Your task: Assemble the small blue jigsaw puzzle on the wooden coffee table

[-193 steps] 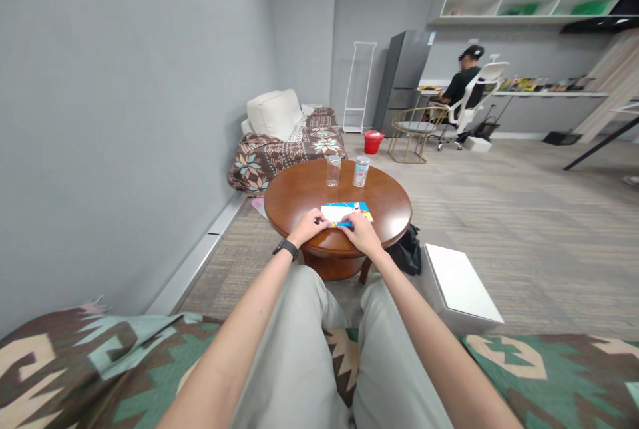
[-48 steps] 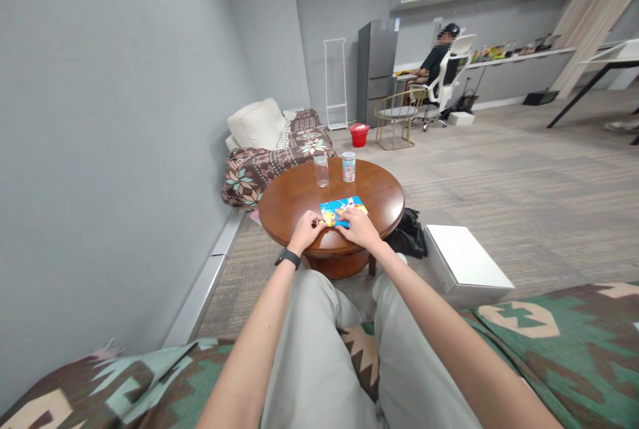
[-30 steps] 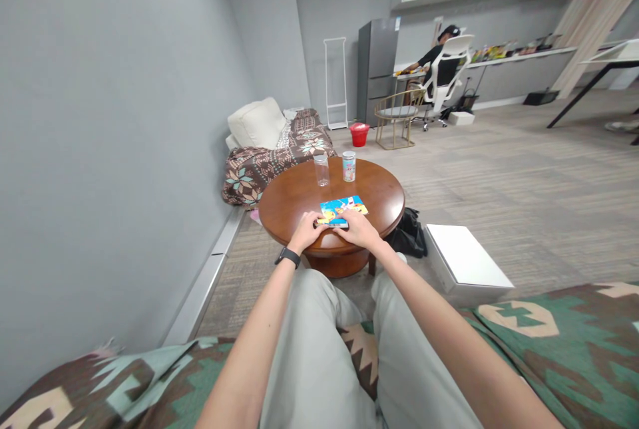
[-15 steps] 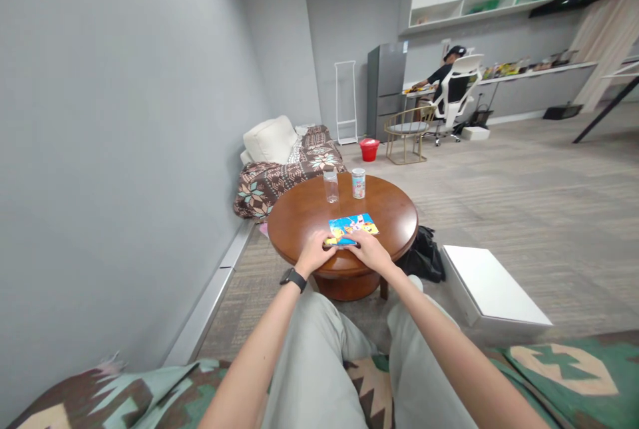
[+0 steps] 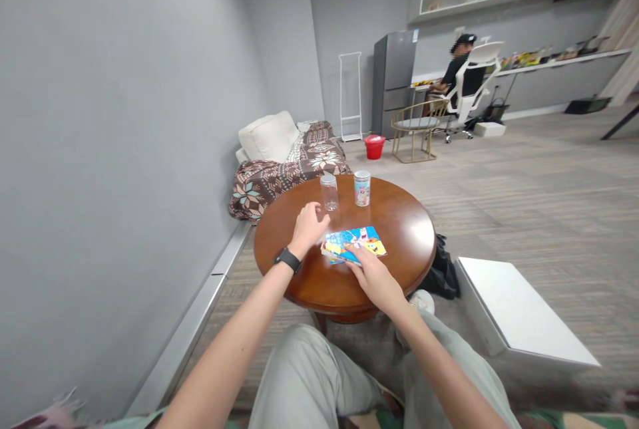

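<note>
On the round wooden table (image 5: 294, 269) lies a blue picture book (image 5: 357, 238) with bright cartoon figures; its near edge looks thick, like more than one booklet. My right hand (image 5: 374, 276) is on the book's near edge, fingers over the cover and thumb at the side, gripping it. My left hand (image 5: 308, 226), a black watch on its wrist, is off the book with fingers apart and nothing in them. Just beyond its fingertips stands a clear jar (image 5: 330, 195) with a silvery lid. Right of that is an upright can (image 5: 362, 189) with a colourful label.
A white box (image 5: 524, 309) sits on the floor at right, beside a black bag (image 5: 443, 273). Behind the table are a patterned sofa (image 5: 299, 173) and a red bucket (image 5: 374, 147). Farther back, a person (image 5: 456, 73) sits in a white office chair (image 5: 472, 90).
My left hand has let go of the book and moved up toward the clear jar. My right hand stays on the book. The view has shifted slightly closer to the table.
</note>
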`<state>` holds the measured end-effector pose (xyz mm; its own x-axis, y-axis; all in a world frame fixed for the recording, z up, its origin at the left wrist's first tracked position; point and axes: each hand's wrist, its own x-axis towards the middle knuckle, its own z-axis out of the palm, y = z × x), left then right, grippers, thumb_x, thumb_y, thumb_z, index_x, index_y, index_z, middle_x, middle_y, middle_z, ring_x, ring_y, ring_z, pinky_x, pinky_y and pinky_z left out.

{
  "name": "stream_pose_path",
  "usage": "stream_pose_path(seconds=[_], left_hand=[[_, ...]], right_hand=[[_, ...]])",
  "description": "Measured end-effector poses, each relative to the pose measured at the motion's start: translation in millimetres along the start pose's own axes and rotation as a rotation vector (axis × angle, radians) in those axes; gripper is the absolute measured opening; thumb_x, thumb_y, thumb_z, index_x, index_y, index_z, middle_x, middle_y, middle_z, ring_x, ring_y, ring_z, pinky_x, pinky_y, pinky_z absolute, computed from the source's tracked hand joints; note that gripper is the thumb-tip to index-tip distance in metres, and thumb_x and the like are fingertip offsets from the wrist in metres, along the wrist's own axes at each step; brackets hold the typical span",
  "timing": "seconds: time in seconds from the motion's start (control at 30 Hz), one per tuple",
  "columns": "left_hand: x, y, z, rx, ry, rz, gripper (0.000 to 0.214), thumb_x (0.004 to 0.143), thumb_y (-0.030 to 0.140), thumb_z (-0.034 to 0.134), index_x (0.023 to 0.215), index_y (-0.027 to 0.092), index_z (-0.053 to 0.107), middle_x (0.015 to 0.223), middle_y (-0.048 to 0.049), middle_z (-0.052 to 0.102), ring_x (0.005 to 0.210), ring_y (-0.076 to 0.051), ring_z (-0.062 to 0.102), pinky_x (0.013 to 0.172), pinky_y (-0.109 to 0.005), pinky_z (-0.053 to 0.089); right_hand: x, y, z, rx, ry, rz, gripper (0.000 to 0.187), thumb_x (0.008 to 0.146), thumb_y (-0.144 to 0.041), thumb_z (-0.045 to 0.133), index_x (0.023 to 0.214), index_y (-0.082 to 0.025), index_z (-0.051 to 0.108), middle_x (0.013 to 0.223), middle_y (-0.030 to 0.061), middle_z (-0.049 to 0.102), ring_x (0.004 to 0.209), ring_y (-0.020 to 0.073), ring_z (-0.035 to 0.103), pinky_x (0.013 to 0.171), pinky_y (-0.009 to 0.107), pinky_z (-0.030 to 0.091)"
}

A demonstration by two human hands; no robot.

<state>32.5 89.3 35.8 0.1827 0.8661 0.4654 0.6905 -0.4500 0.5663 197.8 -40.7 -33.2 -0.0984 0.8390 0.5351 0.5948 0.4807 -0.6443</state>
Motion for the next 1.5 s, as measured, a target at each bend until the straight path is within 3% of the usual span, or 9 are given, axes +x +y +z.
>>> stream_pose_path(seconds=[0.1,0.23,0.47,0.63,0.83,1.07,1.2,1.3,1.5], left_hand=[[46.4,-21.7,20.5,-0.176,-0.017,-0.208,0.054,0.071,0.030,0.075,0.115,0.013,0.049,0.115,-0.0177,0.060,0.107,-0.027,0.059,0.093,-0.040,0.044],[89.9,-43.4,46.0,-0.310,-0.002,-0.237,0.074,0.061,0.033,0.084,0.120,0.013,0.045,0.132,-0.0224,0.051,0.124,-0.029,0.050,0.103,-0.041,0.040],[108.3,-52.6,68.1,-0.515,-0.034,-0.149,0.050,0.061,0.030,0.082,0.101,0.014,0.055,0.108,-0.0135,0.067,0.101,-0.022,0.064,0.095,-0.038,0.047],[73.5,-43.5,39.8,-0.405,0.000,-0.099,0.044,0.061,0.033,0.082,0.095,0.017,0.058,0.098,-0.0089,0.070,0.092,-0.021,0.066,0.089,-0.035,0.049],[-7.2,-35.1,-6.8,-0.392,0.025,-0.192,0.041,0.064,0.032,0.079,0.095,0.017,0.057,0.095,-0.0096,0.071,0.088,-0.022,0.068,0.084,-0.035,0.050],[-73.8,-20.7,-20.1,-0.518,0.089,-0.233,0.044,0.069,0.032,0.075,0.106,0.018,0.055,0.107,-0.0115,0.069,0.099,-0.023,0.066,0.091,-0.037,0.048],[-89.6,-19.3,-15.2,-0.613,0.042,-0.215,0.042,0.075,0.034,0.071,0.109,0.018,0.053,0.111,-0.0127,0.067,0.102,-0.023,0.065,0.093,-0.037,0.047],[-92.2,-20.6,-11.8,-0.624,0.024,-0.204,0.042,0.077,0.033,0.069,0.112,0.018,0.052,0.114,-0.0137,0.066,0.104,-0.023,0.065,0.095,-0.038,0.046],[-91.3,-21.0,-10.1,-0.597,0.033,-0.165,0.041,0.078,0.032,0.068,0.114,0.018,0.054,0.115,-0.0136,0.065,0.108,-0.024,0.062,0.097,-0.038,0.044]], right_hand=[[-2.2,-4.5,-2.1,0.031,0.007,0.052,0.041,0.096,-0.033,0.042,0.137,-0.031,0.045,0.128,0.0085,0.057,0.122,0.0274,0.052,0.103,0.050,0.044],[-4.9,-7.7,-7.2,0.098,0.006,0.094,0.045,0.097,-0.033,0.037,0.142,-0.034,0.039,0.138,0.0040,0.051,0.131,0.0259,0.045,0.109,0.050,0.040],[-2.5,-12.2,-13.8,0.187,0.037,0.085,0.043,0.096,-0.024,0.040,0.137,-0.030,0.048,0.128,0.0068,0.058,0.123,0.0251,0.052,0.106,0.048,0.043],[3.3,-11.6,-20.3,0.281,0.063,0.048,0.038,0.092,-0.018,0.040,0.123,-0.027,0.060,0.120,0.0078,0.060,0.110,0.0227,0.058,0.097,0.042,0.049],[9.3,-3.4,-25.8,0.415,0.173,0.221,0.024,0.083,-0.031,0.049,0.092,-0.021,0.069,0.105,0.0097,0.059,0.082,0.0208,0.059,0.058,0.030,0.052],[28.6,10.8,-21.4,0.509,0.271,0.464,0.024,0.073,-0.043,0.048,0.068,-0.021,0.055,0.067,0.0010,0.058,0.062,0.0174,0.054,0.057,0.027,0.043],[45.3,1.9,-13.2,0.603,0.349,0.562,0.031,0.071,-0.051,0.057,0.081,-0.022,0.052,0.070,0.0000,0.059,0.063,0.0179,0.057,0.056,0.028,0.044],[58.2,-10.7,-5.3,0.716,0.293,0.637,0.039,0.069,-0.052,0.062,0.092,-0.025,0.047,0.065,-0.0043,0.054,0.052,0.0156,0.053,0.045,0.025,0.040],[77.7,-24.3,9.4,0.760,0.303,0.594,0.043,0.063,-0.045,0.069,0.095,-0.024,0.048,0.072,-0.0034,0.054,0.056,0.0145,0.055,0.047,0.025,0.041]])
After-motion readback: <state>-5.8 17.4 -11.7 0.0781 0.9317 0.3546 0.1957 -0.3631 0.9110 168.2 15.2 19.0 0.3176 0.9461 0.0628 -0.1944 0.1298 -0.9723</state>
